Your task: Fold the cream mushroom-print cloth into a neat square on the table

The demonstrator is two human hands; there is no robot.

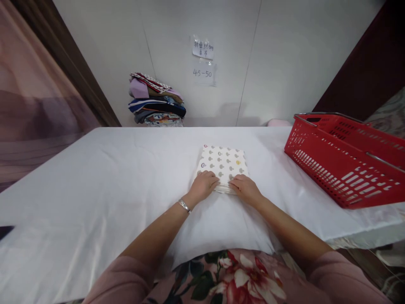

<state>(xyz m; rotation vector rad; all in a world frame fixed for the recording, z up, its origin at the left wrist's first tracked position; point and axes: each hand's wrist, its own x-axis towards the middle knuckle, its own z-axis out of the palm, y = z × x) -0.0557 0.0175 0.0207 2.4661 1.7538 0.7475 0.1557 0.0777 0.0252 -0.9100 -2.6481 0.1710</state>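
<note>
A folded white cloth (221, 162) with small grey prints and a few coloured ones lies on the white-covered table (95, 181). Its layers show along the near edge. My left hand (205, 185) grips the cloth's near left corner, fingers bent over the edge. At the near right corner, my right hand (245, 188) pinches the same edge between thumb and fingers. A silver bracelet (184, 205) is on my left wrist.
A red plastic basket (341, 156) stands at the table's right side. Behind the far edge rises a stack of folded fabrics (156, 103). Paper notes (204, 74) hang on the wall, and a curtain (38, 84) is at left.
</note>
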